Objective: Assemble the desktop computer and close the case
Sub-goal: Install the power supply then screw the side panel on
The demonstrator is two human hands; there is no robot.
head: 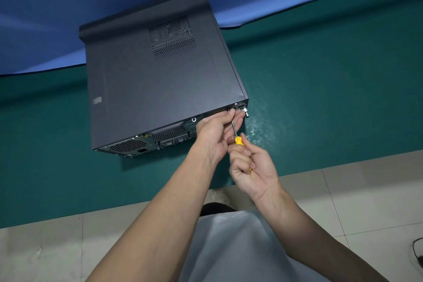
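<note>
A dark grey desktop computer case (pixel 155 80) lies flat on the green table mat (pixel 320 89), its side panel with a perforated vent on top and its rear panel facing me. My right hand (pixel 253 167) grips the yellow handle of a screwdriver (pixel 238 139), whose metal shaft points up at a screw at the rear panel's right top edge. My left hand (pixel 215 130) reaches to that same spot, its fingertips pinching the shaft near the tip against the case. A silver thumbscrew (pixel 246 112) sticks out at the rear right corner.
A blue cloth (pixel 57 18) covers the table's far side behind the case. The mat's near edge runs just in front of me, with tiled floor (pixel 343 201) below. A dark cable (pixel 417 252) lies on the floor at the right edge.
</note>
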